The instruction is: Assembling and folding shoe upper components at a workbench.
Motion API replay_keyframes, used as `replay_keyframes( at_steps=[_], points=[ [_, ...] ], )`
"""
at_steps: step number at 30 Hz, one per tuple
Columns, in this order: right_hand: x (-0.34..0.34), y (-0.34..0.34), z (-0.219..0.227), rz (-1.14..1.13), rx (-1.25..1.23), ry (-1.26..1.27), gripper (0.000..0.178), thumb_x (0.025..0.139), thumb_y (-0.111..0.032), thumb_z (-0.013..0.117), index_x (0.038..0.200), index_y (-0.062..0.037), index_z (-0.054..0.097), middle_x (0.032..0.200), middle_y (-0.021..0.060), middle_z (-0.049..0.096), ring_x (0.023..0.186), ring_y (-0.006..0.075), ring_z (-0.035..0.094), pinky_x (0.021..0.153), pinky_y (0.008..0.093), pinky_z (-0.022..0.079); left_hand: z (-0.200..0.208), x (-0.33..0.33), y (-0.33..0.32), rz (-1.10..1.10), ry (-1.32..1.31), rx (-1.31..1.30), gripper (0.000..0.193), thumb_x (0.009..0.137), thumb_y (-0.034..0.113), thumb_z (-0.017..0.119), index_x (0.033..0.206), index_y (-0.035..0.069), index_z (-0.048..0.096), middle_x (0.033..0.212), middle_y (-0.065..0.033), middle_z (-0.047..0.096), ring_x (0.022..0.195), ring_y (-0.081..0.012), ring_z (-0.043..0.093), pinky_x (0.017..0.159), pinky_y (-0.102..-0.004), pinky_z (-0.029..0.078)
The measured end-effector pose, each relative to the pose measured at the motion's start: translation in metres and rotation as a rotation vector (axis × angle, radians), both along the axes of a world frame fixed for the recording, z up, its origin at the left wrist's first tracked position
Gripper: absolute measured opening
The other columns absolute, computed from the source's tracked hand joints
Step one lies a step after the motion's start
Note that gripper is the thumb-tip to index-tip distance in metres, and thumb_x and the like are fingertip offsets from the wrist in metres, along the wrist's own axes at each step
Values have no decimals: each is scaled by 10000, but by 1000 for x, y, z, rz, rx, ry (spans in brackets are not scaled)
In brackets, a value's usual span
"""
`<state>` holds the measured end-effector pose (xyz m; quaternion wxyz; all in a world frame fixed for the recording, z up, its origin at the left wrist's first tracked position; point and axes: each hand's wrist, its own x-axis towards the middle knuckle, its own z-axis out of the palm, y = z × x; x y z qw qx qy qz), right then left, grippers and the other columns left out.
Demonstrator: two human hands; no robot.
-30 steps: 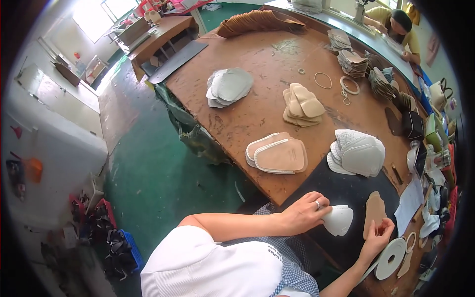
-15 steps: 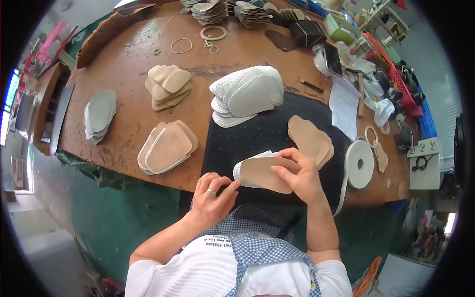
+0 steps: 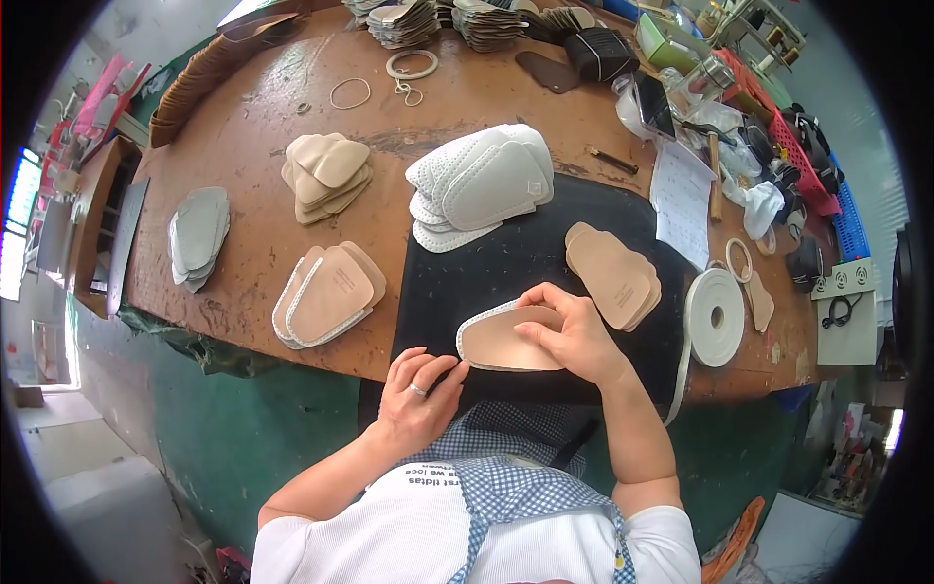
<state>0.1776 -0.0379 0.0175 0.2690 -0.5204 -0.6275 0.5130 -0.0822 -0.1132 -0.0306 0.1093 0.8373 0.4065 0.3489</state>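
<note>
A tan insole piece [image 3: 493, 343] lies over a white insole piece [image 3: 476, 319], whose stitched rim shows along the upper and left edges. My right hand [image 3: 576, 341] grips the pair at the right end, thumb on top and fingers at the far edge. With closed fingers, my left hand [image 3: 418, 391] pinches the lower left edge at its thumb and index fingertips. Both pieces are above a black mat [image 3: 467, 277]. To the right of them rests a stack of tan insole pieces [image 3: 613, 277], and beyond them a pile of white insole pieces [image 3: 491, 185].
Left on the brown table [image 3: 243, 127] are joined tan-and-white pieces [image 3: 336, 292], tan pads [image 3: 326, 175] and grey pieces [image 3: 198, 234]. A white tape roll [image 3: 715, 316], paper sheet [image 3: 683, 204] and hammer [image 3: 715, 175] lie right. More stacks [image 3: 404, 24] stand at the back.
The tan piece, tilted across the white one before, now covers it nearly edge to edge. My right hand has shifted slightly left and up; my left hand stays at the edge.
</note>
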Motion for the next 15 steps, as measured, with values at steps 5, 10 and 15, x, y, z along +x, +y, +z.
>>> replay_keyframes(
  at_steps=[5,10,15],
  points=[
    [5,3,3,3,93,-37,254,902,-97,769,1110,-10,653,921,64,719,867,138,693,805,292,547,18,2,5,-58,170,-56,438,744,-32,744,1179,-20,699,1404,-118,645,1211,-303,609,1068,-474,468],
    [23,6,5,-90,60,-113,295,872,-61,800,1114,12,649,836,29,660,722,82,635,661,246,528,22,4,8,-87,194,-14,396,743,-35,744,1137,-33,706,1323,-129,684,1159,-292,629,1051,-467,482],
    [28,3,-5,-100,190,-227,291,878,-99,781,1123,-11,649,756,42,645,666,100,631,632,267,522,34,23,24,-73,132,2,317,741,-28,749,1056,-22,720,1162,-115,722,1093,-304,639,1028,-489,487]
  ],
)
